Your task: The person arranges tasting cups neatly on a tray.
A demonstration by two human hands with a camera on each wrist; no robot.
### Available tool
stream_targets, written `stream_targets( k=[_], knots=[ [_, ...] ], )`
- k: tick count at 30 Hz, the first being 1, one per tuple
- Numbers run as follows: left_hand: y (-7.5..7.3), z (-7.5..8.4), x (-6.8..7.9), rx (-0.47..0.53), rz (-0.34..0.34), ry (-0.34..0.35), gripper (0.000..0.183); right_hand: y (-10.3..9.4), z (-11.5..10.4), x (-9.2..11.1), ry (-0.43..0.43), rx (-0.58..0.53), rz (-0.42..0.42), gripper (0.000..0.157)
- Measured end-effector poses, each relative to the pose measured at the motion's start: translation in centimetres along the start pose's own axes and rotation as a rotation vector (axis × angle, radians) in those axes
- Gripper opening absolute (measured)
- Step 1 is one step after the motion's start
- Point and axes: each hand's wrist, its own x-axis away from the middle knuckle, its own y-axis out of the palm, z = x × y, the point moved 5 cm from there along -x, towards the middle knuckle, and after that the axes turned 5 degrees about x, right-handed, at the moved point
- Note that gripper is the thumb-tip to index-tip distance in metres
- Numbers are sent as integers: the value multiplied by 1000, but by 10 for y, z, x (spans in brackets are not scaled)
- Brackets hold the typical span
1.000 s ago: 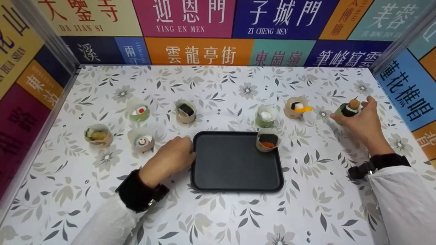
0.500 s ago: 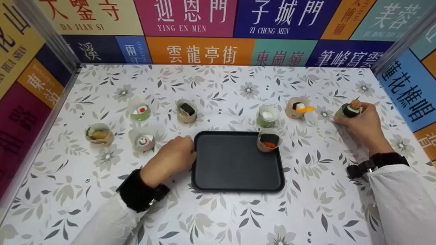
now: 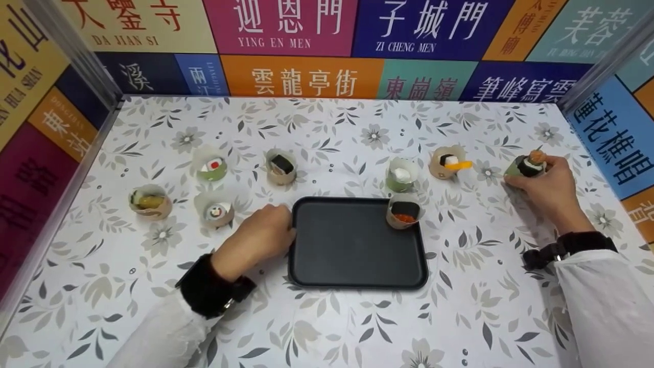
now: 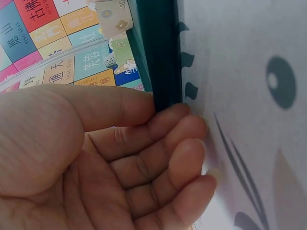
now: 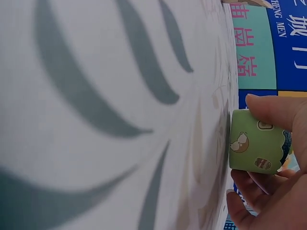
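My left hand (image 3: pixel 263 231) is at the left edge of a black rectangular tray (image 3: pixel 352 255). In the left wrist view, its thumb and curled fingers (image 4: pixel 184 158) pinch the tray's rim (image 4: pixel 165 57). Over on the right, my right hand (image 3: pixel 554 189) grips a green paper cup (image 5: pixel 254 143) between thumb and fingers. A seaweed-wrapped sushi piece (image 3: pixel 529 166) with an orange-brown topping sits in that cup. On the tray's far right corner stands a tan cup (image 3: pixel 401 217) holding sushi with orange-red topping.
Beyond the tray stand a green cup (image 3: pixel 398 181) with a white piece and a tan cup (image 3: pixel 442 168) with a yellow strip. Left are several more cups: green (image 3: pixel 212 173), tan (image 3: pixel 281 176), tan (image 3: pixel 219 220) and tan (image 3: pixel 153 209). Printed panels (image 3: pixel 306 76) wall the table.
My right hand has closed its fingers in around the green cup, which stays in about the same place. The left hand and tray stay put.
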Motion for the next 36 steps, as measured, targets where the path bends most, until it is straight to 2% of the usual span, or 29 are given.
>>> stream_targets(
  k=[9,18,23,30,36],
  knots=[
    [-1,0,2,8,22,42,16,-5,-11,6,-51,11,28,105],
    [-1,0,2,8,10,27,15,-7,-28,20,-71,-23,-6,113],
    [0,0,0,8,4,26,14,-6,-41,27,-73,-41,-1,111],
    [1,1,1,6,-6,11,13,0,-63,39,-111,-47,23,96],
    [0,1,1,-2,1,20,14,7,-87,57,-168,-21,13,102]
  ],
)
